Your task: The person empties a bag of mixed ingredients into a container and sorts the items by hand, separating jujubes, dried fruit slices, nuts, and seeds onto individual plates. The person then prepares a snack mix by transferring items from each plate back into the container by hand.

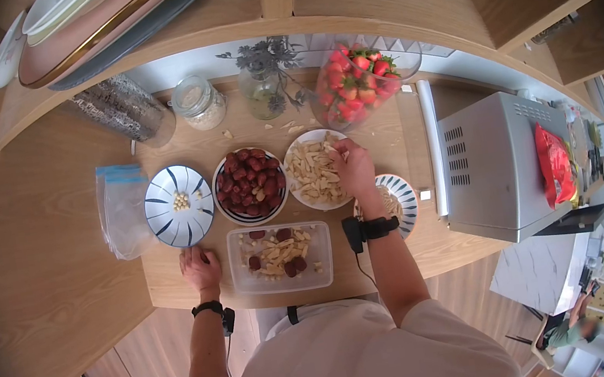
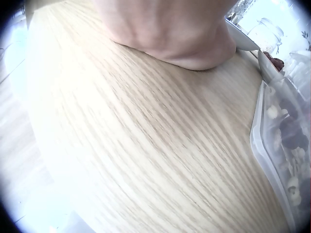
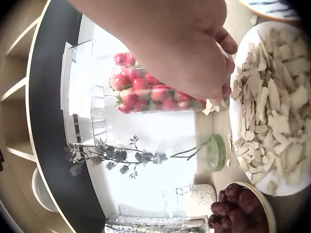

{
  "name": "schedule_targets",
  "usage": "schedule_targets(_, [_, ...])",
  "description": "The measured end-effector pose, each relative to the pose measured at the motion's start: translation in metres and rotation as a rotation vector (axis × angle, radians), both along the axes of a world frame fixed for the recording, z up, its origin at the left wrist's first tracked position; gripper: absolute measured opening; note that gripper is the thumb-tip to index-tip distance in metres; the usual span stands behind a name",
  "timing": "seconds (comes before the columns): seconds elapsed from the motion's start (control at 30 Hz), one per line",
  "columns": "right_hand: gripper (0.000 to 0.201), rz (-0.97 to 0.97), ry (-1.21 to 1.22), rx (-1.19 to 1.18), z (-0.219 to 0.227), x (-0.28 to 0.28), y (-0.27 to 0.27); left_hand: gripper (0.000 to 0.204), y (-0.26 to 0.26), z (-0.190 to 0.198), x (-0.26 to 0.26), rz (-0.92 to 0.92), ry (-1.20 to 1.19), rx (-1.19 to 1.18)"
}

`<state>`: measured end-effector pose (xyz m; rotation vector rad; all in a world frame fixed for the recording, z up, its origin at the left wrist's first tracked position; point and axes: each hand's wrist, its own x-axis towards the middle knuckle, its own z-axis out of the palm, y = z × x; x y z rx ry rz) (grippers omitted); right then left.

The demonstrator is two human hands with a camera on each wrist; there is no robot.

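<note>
My right hand (image 1: 356,171) is over the right side of a white plate (image 1: 306,205) of pale dried slices (image 1: 312,170). In the right wrist view its fingertips pinch a few pale slices (image 3: 211,107) beside the plate. My left hand (image 1: 200,271) rests on the wooden table, fingers loosely curled, just below a blue-striped plate (image 1: 182,228) with small pale pieces (image 1: 180,201). Between the hands sits a clear plastic container (image 1: 285,286) with slices and several red dates. A bowl of red dates (image 1: 250,184) stands behind it.
Another striped plate (image 1: 409,200) lies partly under my right forearm. Clear bags (image 1: 124,213) lie at left. Behind are a glass jar (image 1: 199,106), a vase (image 1: 261,90) and a tub of strawberries (image 1: 358,84). A silver oven-like appliance (image 1: 495,161) stands at right.
</note>
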<state>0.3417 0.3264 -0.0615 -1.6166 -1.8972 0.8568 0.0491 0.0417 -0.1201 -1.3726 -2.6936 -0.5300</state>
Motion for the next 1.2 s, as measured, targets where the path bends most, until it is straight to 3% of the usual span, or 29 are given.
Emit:
schedule_targets(0.2, [0.016, 0.062, 0.332, -0.100, -0.007, -0.002, 0.003, 0.016, 0.000, 0.000, 0.000, 0.005, 0.002, 0.004])
schedule_targets(0.27, [0.013, 0.103, 0.628, -0.119, -0.008, -0.006, 0.002, 0.016, 0.000, 0.000, 0.000, 0.007, 0.003, 0.003])
schedule_targets(0.4, [0.011, 0.100, 0.796, -0.150, 0.004, -0.012, -0.006, 0.016, 0.000, 0.001, 0.000, 0.004, -0.001, 0.001])
schedule_targets(0.5, [0.012, 0.148, 0.931, -0.347, 0.011, -0.008, -0.009, 0.015, 0.000, 0.001, 0.000, -0.007, -0.010, 0.019])
schedule_targets(0.57, [0.012, 0.303, 1.060, -0.432, 0.026, -0.008, -0.015, 0.015, -0.001, 0.001, 0.000, -0.011, -0.016, 0.027])
schedule_targets(0.67, [0.012, 0.415, 1.018, -0.560, 0.031, -0.005, -0.025, 0.017, -0.002, 0.000, 0.000, -0.003, -0.028, 0.021])
schedule_targets(0.8, [0.011, 0.559, 0.939, -0.555, 0.047, -0.014, -0.053, 0.014, -0.002, -0.001, -0.001, -0.009, -0.009, 0.031])
schedule_targets(0.9, [0.012, 0.707, 0.610, -0.687, 0.058, -0.018, -0.073, 0.014, -0.002, -0.003, -0.002, -0.007, -0.006, 0.031])
schedule_targets(0.93, [0.012, 0.709, 0.614, -0.691, 0.063, -0.021, -0.079, 0.014, -0.003, -0.003, -0.002, -0.008, -0.003, 0.038])
schedule_targets(1.03, [0.016, 0.810, 0.296, -0.558, 0.080, -0.033, -0.099, 0.014, -0.002, -0.003, -0.001, -0.006, -0.006, 0.051])
schedule_targets(1.2, [0.014, 0.817, 0.306, -0.366, 0.042, -0.045, -0.131, 0.015, -0.003, -0.002, -0.002, 0.009, -0.012, 0.001])
